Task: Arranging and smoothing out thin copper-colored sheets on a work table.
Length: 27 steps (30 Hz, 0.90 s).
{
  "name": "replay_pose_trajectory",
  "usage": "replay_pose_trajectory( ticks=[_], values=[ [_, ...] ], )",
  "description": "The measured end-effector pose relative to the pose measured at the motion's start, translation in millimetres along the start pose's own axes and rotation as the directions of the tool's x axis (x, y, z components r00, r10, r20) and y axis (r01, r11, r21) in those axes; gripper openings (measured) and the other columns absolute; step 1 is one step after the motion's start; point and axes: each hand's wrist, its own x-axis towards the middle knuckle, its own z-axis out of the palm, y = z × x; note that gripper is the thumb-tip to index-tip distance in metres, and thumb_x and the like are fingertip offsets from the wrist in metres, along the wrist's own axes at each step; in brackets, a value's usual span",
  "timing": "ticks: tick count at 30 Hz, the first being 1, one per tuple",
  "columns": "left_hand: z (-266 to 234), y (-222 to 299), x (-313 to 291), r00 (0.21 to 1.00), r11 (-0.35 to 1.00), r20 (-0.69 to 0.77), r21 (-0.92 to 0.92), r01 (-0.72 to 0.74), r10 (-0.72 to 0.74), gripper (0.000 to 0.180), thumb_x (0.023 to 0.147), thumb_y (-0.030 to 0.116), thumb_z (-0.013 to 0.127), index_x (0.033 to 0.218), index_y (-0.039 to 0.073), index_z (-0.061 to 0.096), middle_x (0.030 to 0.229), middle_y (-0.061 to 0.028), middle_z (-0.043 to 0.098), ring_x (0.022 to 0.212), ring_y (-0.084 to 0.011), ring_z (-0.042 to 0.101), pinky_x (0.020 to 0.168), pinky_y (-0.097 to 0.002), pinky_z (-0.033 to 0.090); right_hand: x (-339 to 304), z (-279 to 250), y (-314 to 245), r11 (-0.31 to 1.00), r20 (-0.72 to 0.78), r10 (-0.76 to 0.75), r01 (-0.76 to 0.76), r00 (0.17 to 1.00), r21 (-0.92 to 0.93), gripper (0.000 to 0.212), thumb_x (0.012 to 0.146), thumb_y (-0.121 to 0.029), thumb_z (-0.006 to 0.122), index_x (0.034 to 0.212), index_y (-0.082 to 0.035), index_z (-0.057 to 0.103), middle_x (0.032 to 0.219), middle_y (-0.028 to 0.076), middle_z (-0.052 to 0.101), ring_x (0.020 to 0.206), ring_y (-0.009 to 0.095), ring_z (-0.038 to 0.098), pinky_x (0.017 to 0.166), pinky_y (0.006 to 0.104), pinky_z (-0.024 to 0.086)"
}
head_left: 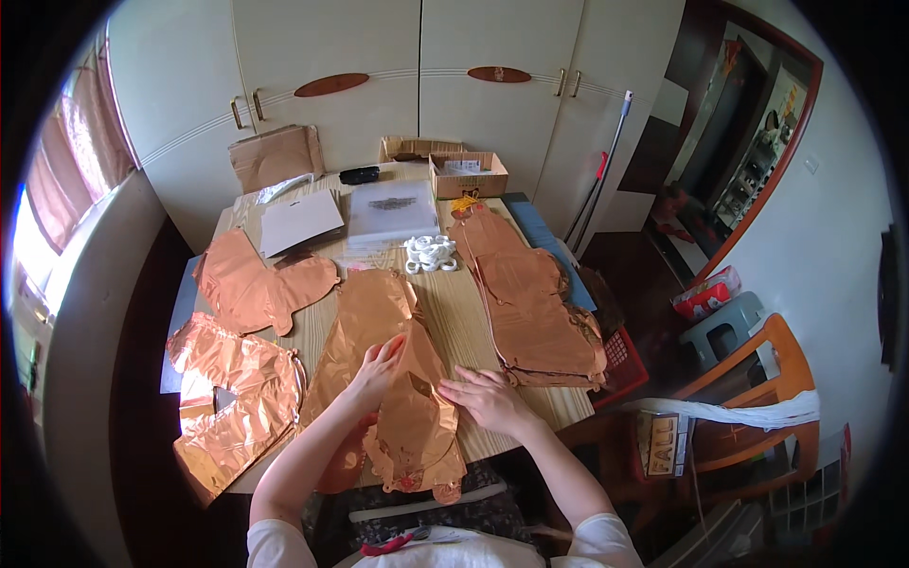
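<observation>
In front of me a flat copper-coloured foil balloon (417, 417) lies creased on the wooden table, its lower end reaching the near edge. My left hand (377, 377) is on its upper middle, the fingers closed at a fold in the foil. Stretched fingers of my right hand (488, 399) rest against its right edge. Beneath and beyond it spreads more copper foil (365, 308). At the left lie a shiny crumpled foil balloon (241, 417) and, farther back, a smoother foil piece (256, 284). A stack of flat foil balloons (530, 303) occupies the right side.
White cord (431, 254) sits mid-table. Behind it are clear plastic sheets (393, 213), a grey-white sheet stack (301, 223), a black object (360, 175) and an open cardboard box (469, 175). A wooden chair (791, 379) with white strands stands right of the table.
</observation>
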Motion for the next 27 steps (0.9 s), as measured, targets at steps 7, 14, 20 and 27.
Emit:
replay_pose_trajectory(
  ticks=[7,14,20,27],
  values=[
    [0.0,-3.2,-2.3,0.999,0.999,-0.037,-0.035,-0.041,0.039,0.069,0.078,0.025,0.051,0.14,-0.004,0.039,0.148,-0.0195,0.034,0.14,-0.0339,0.023,0.105,-0.0456,0.026,2.7,13.3,2.1,1.0,-0.033,-0.021,0.02,0.999,-0.022,0.042,0.089,-0.01,0.052,0.13,-0.018,0.06,0.134,-0.001,0.058,0.131,0.022,0.048,0.107,0.0396,0.034],
    [9.9,-10.6,-3.6,0.998,0.993,-0.015,-0.107,0.056,-0.058,0.07,0.077,0.025,0.049,0.139,-0.006,0.038,0.148,-0.0215,0.031,0.134,-0.0369,0.028,0.105,-0.0446,0.027,1.0,7.8,-0.6,0.999,-0.018,-0.03,0.03,0.999,-0.041,0.044,0.087,-0.014,0.053,0.131,-0.015,0.058,0.136,0.001,0.056,0.132,0.023,0.046,0.109,0.0403,0.033],
    [8.8,-11.6,-5.4,0.999,0.999,0.015,-0.002,0.042,-0.042,0.068,0.077,0.01,0.048,0.142,-0.004,0.034,0.149,-0.021,0.028,0.131,-0.0377,0.031,0.106,-0.0429,0.028,0.7,1.7,-4.7,0.999,-0.05,-0.012,0.015,0.999,0.052,0.043,0.091,-0.019,0.051,0.133,-0.014,0.056,0.139,0.003,0.053,0.133,0.027,0.043,0.111,0.0423,0.03],
    [8.2,-9.8,-5.2,0.994,0.994,0.041,-0.053,0.099,-0.097,0.072,0.075,0.005,0.051,0.144,-0.004,0.032,0.15,-0.0192,0.027,0.13,-0.0371,0.031,0.109,-0.0421,0.027,1.0,-8.2,-1.4,0.996,0.084,-0.039,0.045,0.996,-0.078,0.043,0.096,-0.026,0.05,0.137,-0.015,0.053,0.142,0.002,0.051,0.135,0.029,0.04,0.111,0.043,0.028]
  ],
)
